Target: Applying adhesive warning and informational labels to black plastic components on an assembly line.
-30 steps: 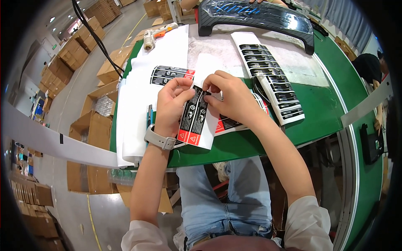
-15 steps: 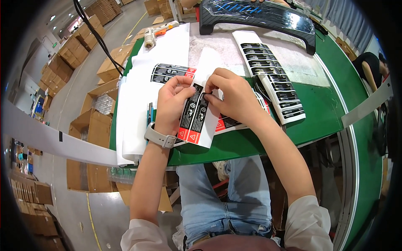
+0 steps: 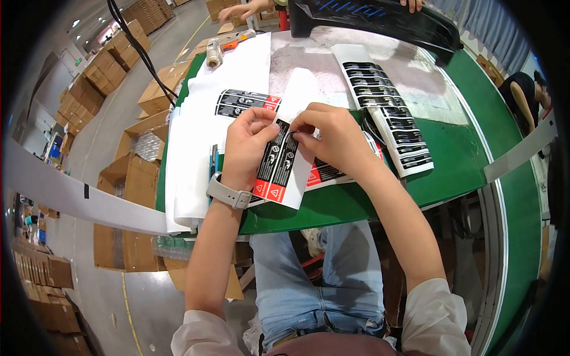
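Observation:
A white-backed sheet of black-and-red warning labels [image 3: 276, 161] hangs tilted between my hands, above the table's near edge. My left hand [image 3: 242, 145] is closed on its upper left edge, thumb on the front. With thumb and forefinger, my right hand [image 3: 332, 137] pinches the top of the right-hand label; whether that corner has lifted off the backing, I cannot tell. More label sheets lie about: one label sheet [image 3: 242, 102] beyond my left hand, and another label sheet [image 3: 325, 173] partly hidden under my right forearm. A watch with a pale strap is on my left wrist.
White paper sheets [image 3: 196, 136] cover the green table's [image 3: 451, 166] left side. At right lies a long strip of black labels [image 3: 389, 110]. Farther back are a pistol-shaped white-and-orange tool [image 3: 221, 50] and a long black panel [image 3: 380, 25], held by a co-worker's hand [image 3: 412, 5]. Cardboard boxes [image 3: 122, 178] stand left.
The black panel at the back has been tilted and shifted right, and a co-worker's hand now reaches out at its left. My hands and the label sheet have barely moved.

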Tool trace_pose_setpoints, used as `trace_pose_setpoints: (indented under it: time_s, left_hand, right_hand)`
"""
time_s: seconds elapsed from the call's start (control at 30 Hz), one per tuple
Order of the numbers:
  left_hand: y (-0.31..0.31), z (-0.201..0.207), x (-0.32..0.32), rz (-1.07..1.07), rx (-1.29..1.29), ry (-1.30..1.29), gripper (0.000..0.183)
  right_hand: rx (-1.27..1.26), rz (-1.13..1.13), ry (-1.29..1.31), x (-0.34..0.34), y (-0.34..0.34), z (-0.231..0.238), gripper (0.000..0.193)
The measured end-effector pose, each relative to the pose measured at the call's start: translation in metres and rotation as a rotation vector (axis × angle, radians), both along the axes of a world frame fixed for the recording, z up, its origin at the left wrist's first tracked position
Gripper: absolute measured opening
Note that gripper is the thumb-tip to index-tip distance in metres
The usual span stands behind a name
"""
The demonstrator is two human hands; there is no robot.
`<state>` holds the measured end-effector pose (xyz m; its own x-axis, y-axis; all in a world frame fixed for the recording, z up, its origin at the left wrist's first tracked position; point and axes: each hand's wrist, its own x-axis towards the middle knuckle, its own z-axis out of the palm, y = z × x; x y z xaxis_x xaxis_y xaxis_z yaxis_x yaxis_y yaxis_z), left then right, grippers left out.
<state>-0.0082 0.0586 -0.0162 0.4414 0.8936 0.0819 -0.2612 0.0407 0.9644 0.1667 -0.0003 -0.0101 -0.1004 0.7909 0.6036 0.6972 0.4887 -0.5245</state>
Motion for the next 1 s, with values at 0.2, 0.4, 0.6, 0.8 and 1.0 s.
trace_pose_setpoints:
  time_s: [0.2,0.4,0.6,0.8,1.0]
  left_hand:
    - [-0.001,-0.009,0.010,0.018,0.158,0.184,0.026]
    - [0.011,-0.014,-0.005,0.004,0.220,0.265,0.027]
    - [0.031,-0.028,-0.012,0.009,0.372,0.368,0.024]
    - [0.023,-0.013,-0.012,0.087,0.519,0.527,0.031]
    - [-0.008,0.006,-0.028,0.144,0.739,0.465,0.026]
  right_hand:
    - [0.117,0.004,-0.126,0.018,-0.021,0.014,0.013]
    - [0.172,-0.006,0.043,0.051,-0.126,0.029,0.013]
    - [-0.016,-0.733,0.461,0.183,-0.303,0.036,0.040]
    - [-0.298,-1.906,-0.695,0.284,-0.616,0.016,0.097]
    - [-0.662,-2.365,-0.407,0.199,-0.755,-0.016,0.104]
